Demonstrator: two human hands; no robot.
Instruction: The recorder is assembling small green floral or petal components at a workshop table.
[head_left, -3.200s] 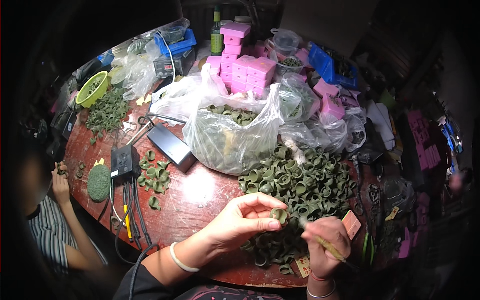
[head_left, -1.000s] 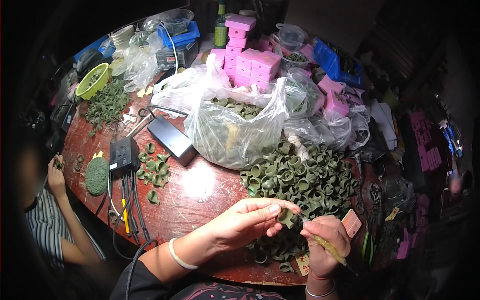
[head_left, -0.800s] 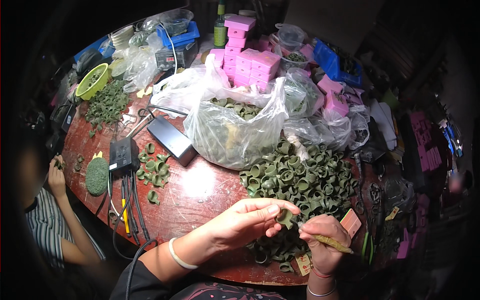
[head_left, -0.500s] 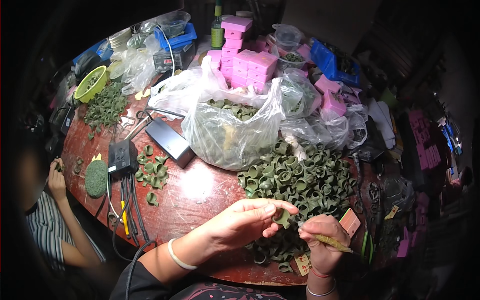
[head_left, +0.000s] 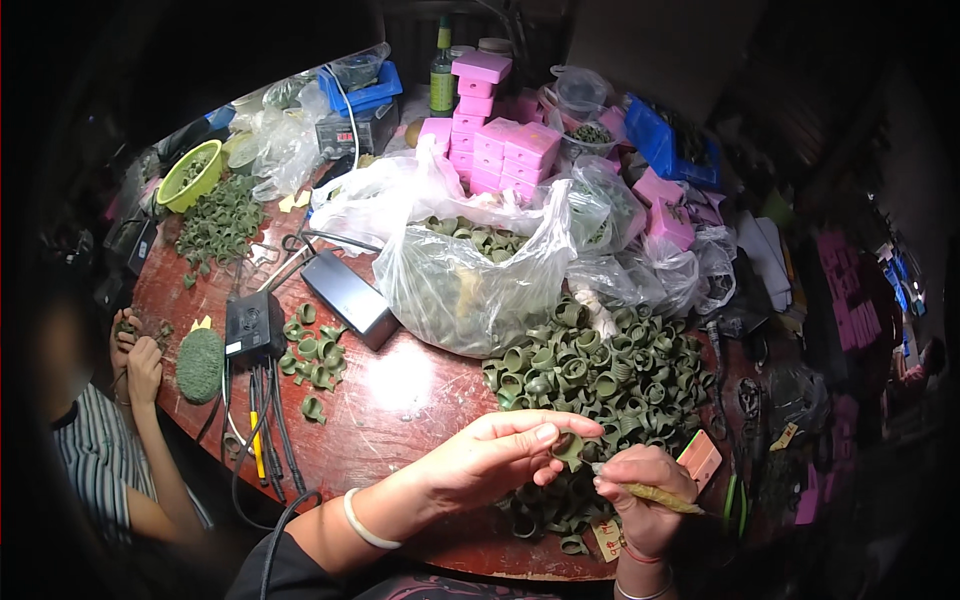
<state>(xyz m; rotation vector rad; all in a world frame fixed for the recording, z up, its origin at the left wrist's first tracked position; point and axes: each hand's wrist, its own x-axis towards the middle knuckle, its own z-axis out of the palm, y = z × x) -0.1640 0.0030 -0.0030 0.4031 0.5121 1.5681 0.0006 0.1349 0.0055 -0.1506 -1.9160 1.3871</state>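
A craft workshop: round wooden table (head_left: 400,420) heaped with green rings (head_left: 610,370), pink boxes (head_left: 500,150).

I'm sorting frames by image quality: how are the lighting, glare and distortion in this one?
Head view: light falls on the middle of the round red table, with a bright glare patch on its surface near the clear bag; the corners go black; the fisheye bends the table's rim; the left hand, small green ring and right hand are fairly sharp.
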